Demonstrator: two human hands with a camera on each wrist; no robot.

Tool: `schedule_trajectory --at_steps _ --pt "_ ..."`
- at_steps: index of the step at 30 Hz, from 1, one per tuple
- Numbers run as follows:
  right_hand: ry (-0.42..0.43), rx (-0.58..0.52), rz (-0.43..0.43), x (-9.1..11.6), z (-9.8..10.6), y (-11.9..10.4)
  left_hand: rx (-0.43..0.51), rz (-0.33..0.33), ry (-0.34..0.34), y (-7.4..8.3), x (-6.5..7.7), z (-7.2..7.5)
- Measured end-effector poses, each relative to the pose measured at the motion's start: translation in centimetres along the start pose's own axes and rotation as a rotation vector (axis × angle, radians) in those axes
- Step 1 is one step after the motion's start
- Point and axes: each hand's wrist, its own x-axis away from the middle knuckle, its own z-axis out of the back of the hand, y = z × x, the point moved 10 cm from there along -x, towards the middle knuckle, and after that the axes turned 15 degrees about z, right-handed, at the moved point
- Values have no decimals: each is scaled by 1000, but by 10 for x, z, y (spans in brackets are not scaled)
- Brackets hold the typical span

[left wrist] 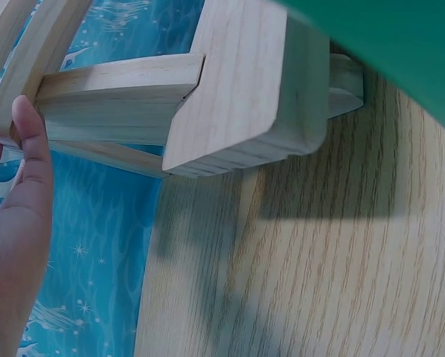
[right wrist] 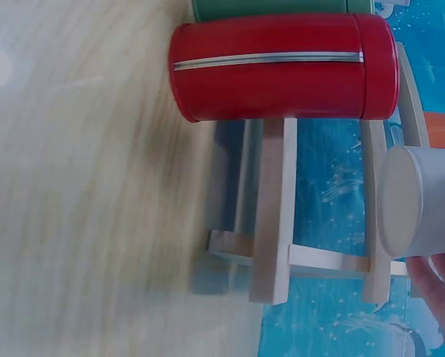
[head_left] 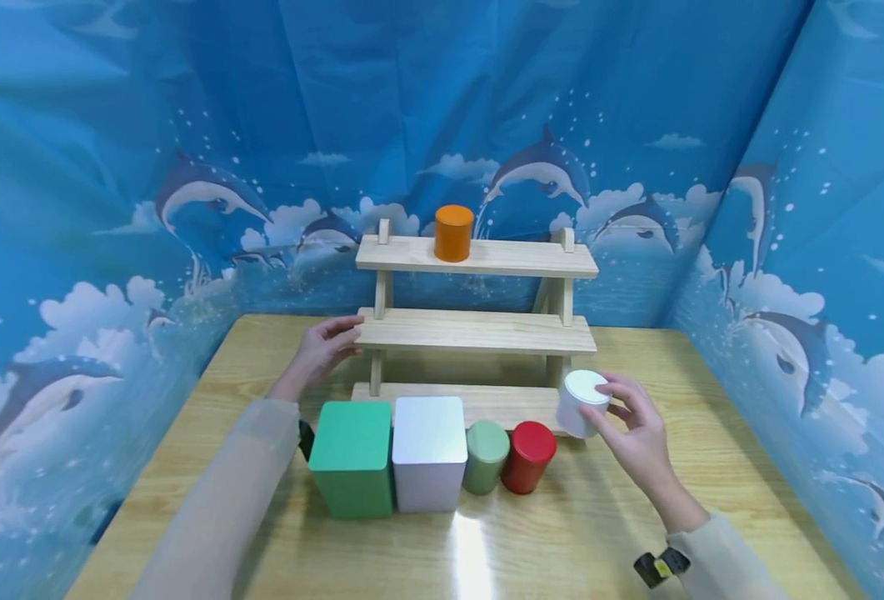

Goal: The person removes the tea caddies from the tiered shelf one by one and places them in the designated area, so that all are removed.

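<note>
The right hand [head_left: 636, 429] pinches the white tin [head_left: 582, 404]; the left hand [head_left: 320, 354] pinches the 3-tier wooden stand [head_left: 531, 260]. Sweeping the tin leftward could topple the red tin [head_left: 529, 458], left of the right hand.

The left forearm [head_left: 224, 475], in a long pale sleeve, comes from the near left part of the counter [head_left: 561, 542] and reaches forward, toward its far edge. The left hand [head_left: 324, 346] has its fingers pointing to the right; its thumb [left wrist: 33, 152] is almost straight and stands opposite the other fingers, in a pinch. The right forearm [head_left: 722, 554] shows less of its length and slants forward and left from the near right corner. The right hand [head_left: 636, 429], closer to the body, holds its fingers curved, facing the thumb.
</note>
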Motion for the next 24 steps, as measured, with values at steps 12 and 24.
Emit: schedule_trajectory --at_steps 12,24 --pt "-37 9 -31 29 2 21 5 16 -5 4 8 -2" --pt "-74 19 -68 50 -3 17 6 20 3 2 1 -2"
